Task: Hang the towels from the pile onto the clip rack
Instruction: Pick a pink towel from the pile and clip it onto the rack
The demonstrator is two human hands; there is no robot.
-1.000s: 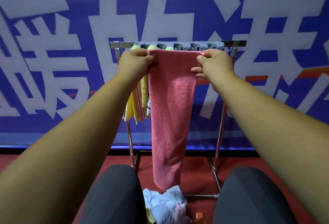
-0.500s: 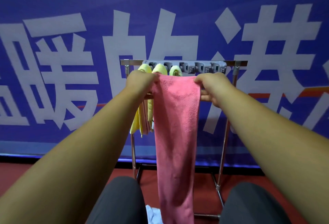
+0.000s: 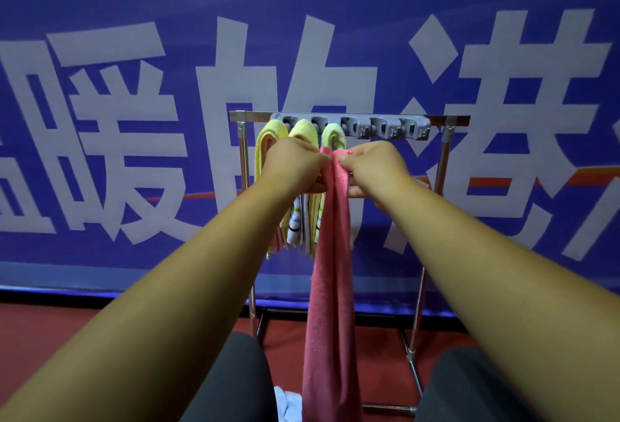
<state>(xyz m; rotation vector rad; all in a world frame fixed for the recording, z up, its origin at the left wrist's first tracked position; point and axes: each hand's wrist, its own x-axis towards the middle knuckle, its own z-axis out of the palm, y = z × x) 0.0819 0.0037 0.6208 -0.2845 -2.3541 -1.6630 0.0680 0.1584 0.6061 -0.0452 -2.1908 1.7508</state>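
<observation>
A long pink towel [image 3: 330, 304] hangs down from my two hands, bunched narrow at its top edge. My left hand [image 3: 293, 164] pinches that top from the left and my right hand [image 3: 372, 166] pinches it from the right, the fingertips almost meeting. Both hands are just below and in front of the grey clip strip [image 3: 385, 126] on the steel rack [image 3: 446, 159]. Three yellow-green towels [image 3: 303, 131] hang from the strip's left clips, partly hidden by my left hand. A corner of the towel pile [image 3: 287, 405] shows on the floor between my knees.
The rack stands on a red floor [image 3: 50, 331] against a blue banner wall [image 3: 134, 119] with large white characters. The strip's right clips hold nothing. My dark-trousered knees [image 3: 235, 381] fill the bottom of the view, close to the rack's base bar [image 3: 385, 408].
My hands have come together, gathering the towel's spread top edge into a narrow bunch. They sit slightly lower against the rack, and the view has tilted up.
</observation>
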